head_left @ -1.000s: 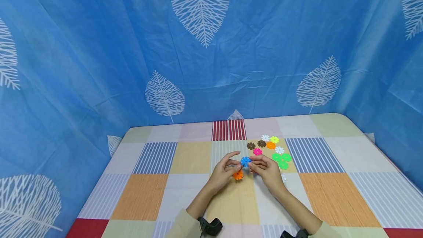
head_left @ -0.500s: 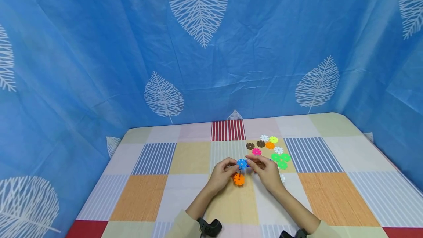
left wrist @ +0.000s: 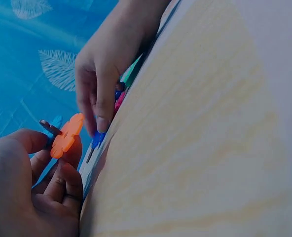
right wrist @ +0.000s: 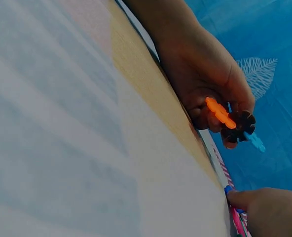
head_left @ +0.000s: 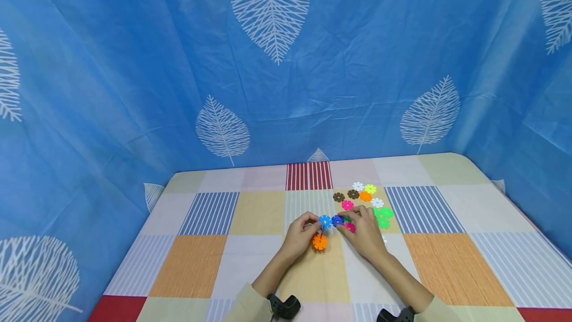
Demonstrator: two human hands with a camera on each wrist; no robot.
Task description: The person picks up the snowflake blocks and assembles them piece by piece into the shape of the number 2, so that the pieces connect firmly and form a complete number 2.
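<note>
My left hand (head_left: 298,236) pinches a joined cluster of slotted snowflake discs. In it are a light blue disc (head_left: 325,221), an orange disc (head_left: 320,242) and a dark brown disc (right wrist: 240,126) set crosswise between them. Thumb and fingers of my right hand (head_left: 364,232) pinch a dark blue disc (head_left: 337,221), low over the tablecloth and just right of the light blue one. Close under the right palm lies a pink disc (head_left: 350,226), with a bit of green disc (head_left: 346,218) beside it, partly covered by the fingers.
Beyond the right hand lie loose discs: brown (head_left: 338,197), pink (head_left: 347,205), orange (head_left: 365,196), yellow (head_left: 370,189), white (head_left: 377,202) and several green ones (head_left: 383,217). A patchwork cloth (head_left: 259,212) covers the table. A blue leaf-print curtain (head_left: 339,88) hangs behind it.
The right hand has come away from the light blue disc and shifted slightly right, onto the dark blue disc. The left hand's cluster has moved a little left, its orange disc turning to face the camera.
</note>
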